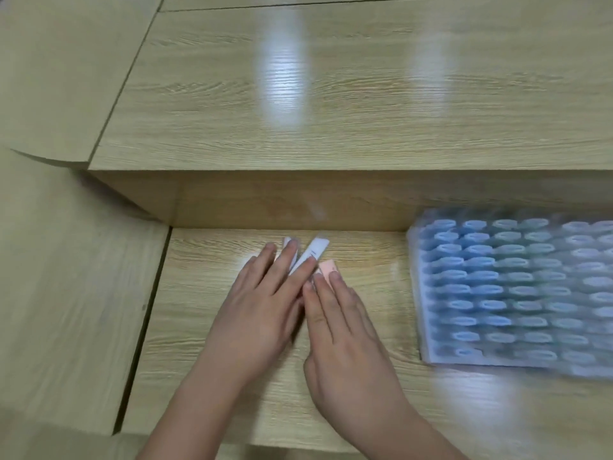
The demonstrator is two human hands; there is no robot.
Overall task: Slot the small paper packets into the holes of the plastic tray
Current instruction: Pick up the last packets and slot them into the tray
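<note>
Both hands lie palm-down on the lower desk surface [205,376], side by side and nearly touching at the index fingers. Left hand [265,293]: fingers straight and slightly spread, laid flat over a small cluster of paper packets. Right hand [345,327]: fingers straight and held close together, fingertips [335,277] resting on the near end of a pink packet [327,266]. A white packet [314,251] with dark print sticks out at an angle from under the left index and middle fingers, just beside the pink one. A third packet tip [286,242], pale pink and white, shows between the left middle and ring fingers. Neither hand pinches or curls round a packet; contact is flat pressure only. How many packets lie under the palms cannot be told. The plastic tray [418,293], translucent blue with rows of oval holes, sits flat on the same surface to the right of the hands, well apart from the packets and running off the right edge of the view. The tray is motion-blurred; whether any hole is filled cannot be told. A raised wooden shelf [331,94] stands behind the work area.
</note>
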